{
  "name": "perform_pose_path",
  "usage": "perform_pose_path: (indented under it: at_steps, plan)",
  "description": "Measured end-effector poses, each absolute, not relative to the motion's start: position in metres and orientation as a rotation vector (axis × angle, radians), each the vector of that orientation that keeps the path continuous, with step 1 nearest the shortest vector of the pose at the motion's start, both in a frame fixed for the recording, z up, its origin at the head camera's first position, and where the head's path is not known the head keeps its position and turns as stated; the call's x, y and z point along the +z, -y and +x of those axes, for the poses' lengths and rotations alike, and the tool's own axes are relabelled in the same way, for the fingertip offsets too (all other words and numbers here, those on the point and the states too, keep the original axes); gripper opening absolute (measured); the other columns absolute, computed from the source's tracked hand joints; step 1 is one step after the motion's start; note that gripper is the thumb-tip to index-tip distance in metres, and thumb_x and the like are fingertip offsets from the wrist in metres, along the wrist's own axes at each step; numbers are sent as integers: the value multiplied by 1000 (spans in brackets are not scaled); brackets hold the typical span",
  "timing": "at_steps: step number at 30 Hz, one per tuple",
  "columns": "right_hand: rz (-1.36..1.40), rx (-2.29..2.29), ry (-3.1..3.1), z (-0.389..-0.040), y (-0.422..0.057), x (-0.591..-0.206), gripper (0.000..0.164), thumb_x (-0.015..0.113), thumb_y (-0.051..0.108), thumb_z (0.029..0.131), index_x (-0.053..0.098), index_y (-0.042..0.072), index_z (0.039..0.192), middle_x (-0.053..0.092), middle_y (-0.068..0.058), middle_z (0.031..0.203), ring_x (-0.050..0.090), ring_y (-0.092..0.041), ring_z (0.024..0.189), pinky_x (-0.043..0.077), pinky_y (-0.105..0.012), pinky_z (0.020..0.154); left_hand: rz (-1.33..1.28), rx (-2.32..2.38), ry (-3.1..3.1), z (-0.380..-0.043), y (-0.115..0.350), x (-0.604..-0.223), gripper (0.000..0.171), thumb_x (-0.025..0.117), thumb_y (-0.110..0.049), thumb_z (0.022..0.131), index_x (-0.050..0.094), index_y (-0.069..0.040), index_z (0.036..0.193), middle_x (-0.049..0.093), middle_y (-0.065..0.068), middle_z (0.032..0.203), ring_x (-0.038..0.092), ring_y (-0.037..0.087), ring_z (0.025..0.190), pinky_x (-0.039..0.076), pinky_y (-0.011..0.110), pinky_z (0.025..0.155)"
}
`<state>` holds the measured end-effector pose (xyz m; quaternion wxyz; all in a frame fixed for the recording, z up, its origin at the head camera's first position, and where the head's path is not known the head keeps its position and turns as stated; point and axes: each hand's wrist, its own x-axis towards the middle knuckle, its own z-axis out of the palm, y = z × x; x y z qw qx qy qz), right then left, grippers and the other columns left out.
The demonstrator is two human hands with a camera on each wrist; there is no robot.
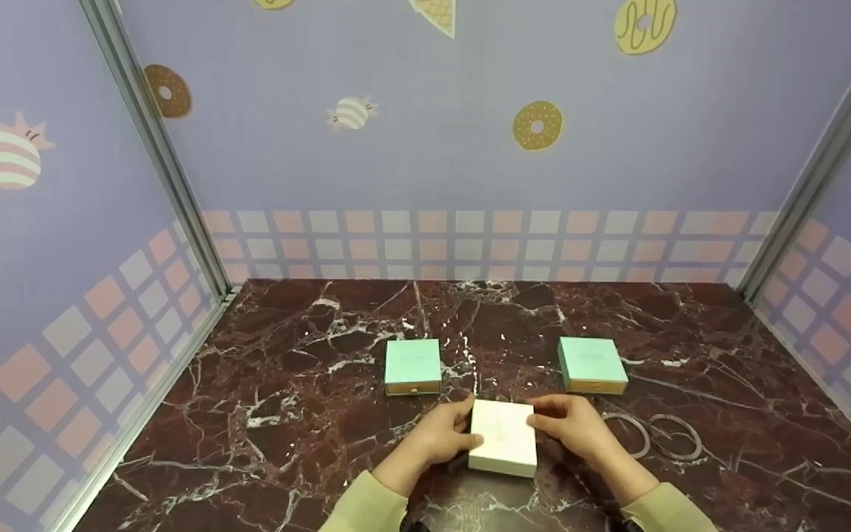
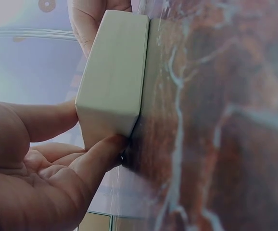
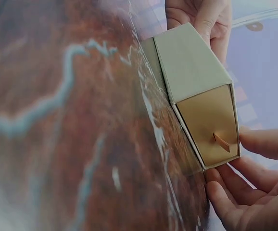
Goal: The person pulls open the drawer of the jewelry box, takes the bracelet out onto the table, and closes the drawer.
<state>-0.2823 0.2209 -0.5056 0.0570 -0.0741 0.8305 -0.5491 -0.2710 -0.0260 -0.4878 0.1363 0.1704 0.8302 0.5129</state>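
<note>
Two hands pinch a white box toward the table's near edge; only the right wrist view shows its tab

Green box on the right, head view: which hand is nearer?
Right. The right hand is just nearside of the green box, holding the right side of the pale box; the left hand is farther off leftward, holding the pale box's left side.

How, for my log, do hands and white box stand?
Left hand, right hand: holding white box. Gold drawer closed. Left green box behind, apart; nothing visibly blocking.
</note>
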Motion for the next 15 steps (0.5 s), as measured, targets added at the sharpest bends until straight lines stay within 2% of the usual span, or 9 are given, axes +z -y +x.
perform_pose_path:
  at_steps: [7,11,15]
  plan:
    - [-214,-1636,-2538,-281,-220,-506,41,73,14,95,67,-9,128,76,-16,103,67,-14,77,57,-24,64,489,1406,-2495,-271,23,-483,62,74,0,92,46,18,144,43,34,154,53,46,137,49,51,114]
    - [-223,-1629,-2547,-281,-220,-507,40,73,14,95,68,-6,129,76,-15,103,66,-13,78,56,-24,65,508,1363,-2527,-270,24,-482,59,76,-4,91,53,16,141,52,32,147,56,43,135,48,51,114]
    - [-248,-1640,-2536,-282,-220,-507,40,72,13,95,67,-5,130,76,-17,111,69,-14,88,58,-24,72,537,1363,-2464,-269,24,-480,73,83,-3,84,48,13,146,55,30,147,57,41,136,49,49,115]
